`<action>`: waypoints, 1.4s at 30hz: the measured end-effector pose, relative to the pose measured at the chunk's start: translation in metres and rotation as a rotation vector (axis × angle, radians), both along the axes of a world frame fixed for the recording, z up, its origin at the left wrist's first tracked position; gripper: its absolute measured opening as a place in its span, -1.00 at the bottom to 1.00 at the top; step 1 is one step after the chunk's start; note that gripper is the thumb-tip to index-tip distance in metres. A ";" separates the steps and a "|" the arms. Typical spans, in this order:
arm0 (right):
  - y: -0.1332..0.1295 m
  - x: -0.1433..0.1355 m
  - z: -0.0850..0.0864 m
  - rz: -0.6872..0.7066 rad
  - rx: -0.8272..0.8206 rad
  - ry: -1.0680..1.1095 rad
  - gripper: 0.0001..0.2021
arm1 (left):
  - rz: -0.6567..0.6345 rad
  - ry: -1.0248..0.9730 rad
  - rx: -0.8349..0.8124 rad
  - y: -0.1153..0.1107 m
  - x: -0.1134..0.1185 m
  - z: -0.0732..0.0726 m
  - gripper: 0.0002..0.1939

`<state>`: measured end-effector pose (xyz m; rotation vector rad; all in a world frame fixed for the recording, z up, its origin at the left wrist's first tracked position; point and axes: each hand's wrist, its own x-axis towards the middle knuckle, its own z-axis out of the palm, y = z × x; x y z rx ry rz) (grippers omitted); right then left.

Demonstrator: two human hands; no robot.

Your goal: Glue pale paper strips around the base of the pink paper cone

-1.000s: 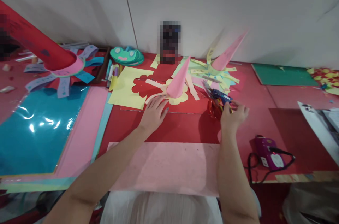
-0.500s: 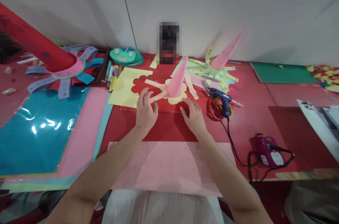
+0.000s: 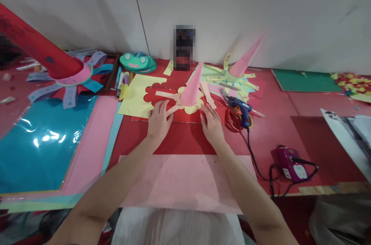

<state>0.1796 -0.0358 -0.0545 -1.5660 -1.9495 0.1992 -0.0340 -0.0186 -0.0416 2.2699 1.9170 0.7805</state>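
Observation:
A tall pink paper cone (image 3: 193, 87) stands on a pale yellow paper flower (image 3: 190, 109), with peach paper strips (image 3: 167, 94) reaching out to the left from its base. My left hand (image 3: 159, 121) rests by the outer end of the lower strip, fingers extended and thumb apart. Whether its fingertips touch that strip I cannot tell. At the flower's right edge is my right hand (image 3: 212, 123), fingers stretched forward and nothing visible in it. More loose peach strips (image 3: 208, 95) lie beyond it. Beneath the flower is a red sheet (image 3: 185, 116).
Right of my hands lie a blue glue gun (image 3: 243, 110) and its cord, running to a purple power socket (image 3: 292, 164). A second pink cone (image 3: 246, 59) stands behind. Leftward are a large red tube (image 3: 58, 53), green frog-face cutouts (image 3: 138, 62) and a blue glossy sheet (image 3: 43, 148).
My left hand's fingers have lowered slightly beside the strip. My right hand has shifted a little forward along the flower's edge. The cone still stands in place.

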 end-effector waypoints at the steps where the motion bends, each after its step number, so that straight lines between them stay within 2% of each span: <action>1: 0.002 0.002 0.002 -0.024 0.023 -0.012 -0.65 | -0.002 0.002 -0.002 0.000 0.000 0.000 -0.58; 4: 0.022 0.013 0.013 -0.159 0.053 -0.062 -0.69 | 0.020 -0.001 -0.011 0.000 0.000 0.000 -0.60; 6: 0.045 0.022 0.022 -0.228 0.042 -0.076 -0.71 | 0.040 -0.021 -0.012 0.000 0.001 0.000 -0.62; 8: 0.074 0.028 0.033 -0.231 -0.019 -0.080 -0.74 | 0.044 -0.052 -0.006 0.000 0.003 0.000 -0.65; 10: 0.104 0.030 0.044 -0.196 -0.109 -0.123 -0.76 | 0.038 -0.076 -0.001 0.001 0.004 -0.001 -0.67; 14: 0.152 0.022 0.060 -0.048 -0.308 -0.399 -0.67 | 0.030 -0.086 0.004 0.001 0.003 -0.002 -0.67; 19: 0.178 0.014 0.063 0.037 -0.388 -0.534 -0.64 | 0.033 -0.084 0.004 0.000 -0.002 -0.003 -0.66; 26: 0.172 0.017 0.063 0.072 -0.386 -0.636 -0.84 | 0.033 -0.085 0.010 0.002 -0.001 -0.006 -0.69; 31: 0.174 0.022 0.068 0.070 -0.357 -0.534 -0.96 | 0.029 -0.094 0.003 0.003 -0.001 -0.006 -0.69; 34: 0.167 0.028 0.079 0.052 -0.341 -0.442 -0.98 | 0.020 -0.098 0.014 0.002 -0.001 -0.007 -0.69; 37: 0.138 0.031 0.094 -0.004 -0.222 -0.282 -0.95 | 0.003 -0.107 0.033 0.002 0.000 -0.006 -0.70; 40: 0.091 0.029 0.104 -0.118 0.060 -0.162 -0.88 | -0.011 -0.111 0.071 0.001 0.002 -0.004 -0.72; 42: 0.058 0.023 0.102 -0.101 0.260 -0.081 -0.86 | -0.031 -0.113 0.102 0.001 0.003 -0.002 -0.72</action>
